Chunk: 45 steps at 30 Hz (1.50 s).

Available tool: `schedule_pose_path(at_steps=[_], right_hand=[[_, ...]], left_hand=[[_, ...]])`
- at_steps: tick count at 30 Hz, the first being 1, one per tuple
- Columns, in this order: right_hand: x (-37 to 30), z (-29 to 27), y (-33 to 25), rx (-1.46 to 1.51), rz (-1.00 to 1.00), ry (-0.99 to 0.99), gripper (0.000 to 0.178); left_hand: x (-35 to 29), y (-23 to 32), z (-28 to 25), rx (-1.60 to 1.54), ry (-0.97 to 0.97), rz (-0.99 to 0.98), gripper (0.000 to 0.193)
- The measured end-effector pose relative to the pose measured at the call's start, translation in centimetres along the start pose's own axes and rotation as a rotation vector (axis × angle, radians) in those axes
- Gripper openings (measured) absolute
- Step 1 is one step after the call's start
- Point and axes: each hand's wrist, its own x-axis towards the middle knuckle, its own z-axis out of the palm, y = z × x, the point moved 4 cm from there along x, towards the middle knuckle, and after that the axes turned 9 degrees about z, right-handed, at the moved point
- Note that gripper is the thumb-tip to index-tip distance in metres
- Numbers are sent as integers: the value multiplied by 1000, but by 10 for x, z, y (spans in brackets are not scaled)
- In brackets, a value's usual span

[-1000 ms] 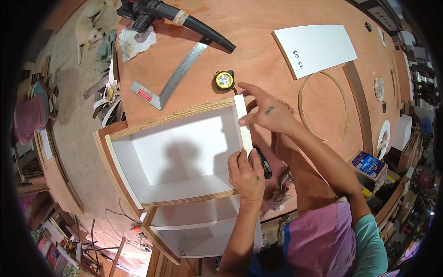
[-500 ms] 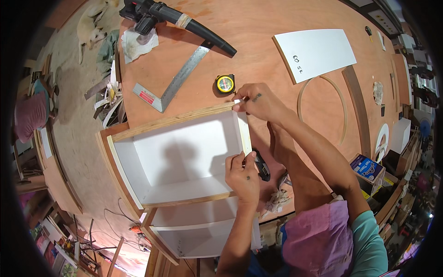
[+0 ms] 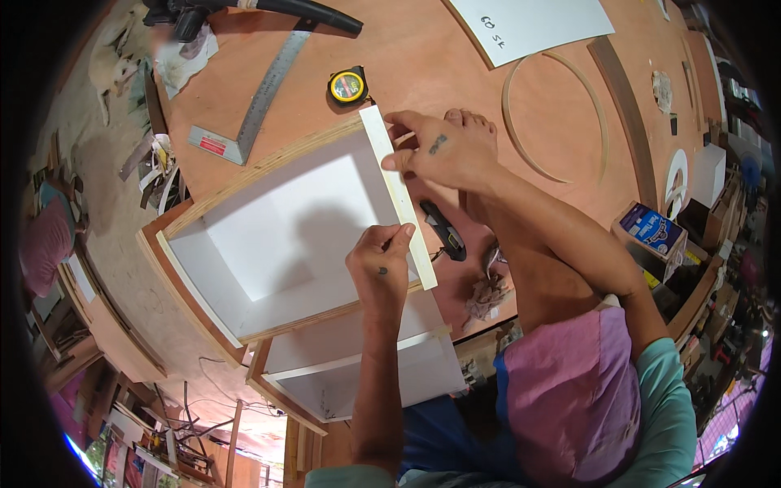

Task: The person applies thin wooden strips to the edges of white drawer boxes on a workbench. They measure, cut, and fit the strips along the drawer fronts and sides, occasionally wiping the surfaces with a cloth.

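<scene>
A narrow white edging strip [image 3: 396,191] lies along the right-hand edge of an open drawer box [image 3: 277,236] with white inner faces and bare plywood edges. My left hand [image 3: 380,264] is closed on the strip's nearer half, thumb on top and fingers curled on the box's inner side. Beside the far half is my right hand [image 3: 447,150], fingers apart, its thumb tip at the strip's outer side. Just right of the strip rests a black utility knife [image 3: 443,230]. A yellow and black tape measure [image 3: 348,84] sits beyond the box's far corner.
A metal try square [image 3: 264,102] and a black blower [image 3: 301,10] lie at the far left. Beyond my bare foot [image 3: 476,124] are a coil of edging [image 3: 557,61] and a white panel [image 3: 537,28]. A second drawer box [image 3: 374,370] stands nearer me.
My right hand has come off the far corner and its fingers have spread. The white strip now lies along the edge. My left hand still grips there; the whole view has shifted.
</scene>
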Motion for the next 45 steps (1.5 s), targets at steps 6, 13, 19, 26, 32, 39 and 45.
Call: schedule_pose_path(at_steps=[6,13,19,26,32,39,45], right_hand=[[-14,39,31,66,-103,-180,73],[-44,-8,47,-399,-330,195,49],[-143,-26,223,656,298,810,40],[-73,19,109,1199,177,618,41],[-59,4,100,1160,189,711,50],[-56,31,144,1336,-573,495,67],[-318,-3,197,659,20,971,38]], left_hand=[[1,6,-4,124,-119,64,18],[-20,1,-5,282,-214,306,21],[-35,-3,-5,428,-294,393,19],[-33,-2,-3,592,-312,436,29],[-75,4,14,726,-92,1071,22],[-116,-11,-6,660,-168,944,21],[-103,-58,-118,666,268,775,36]])
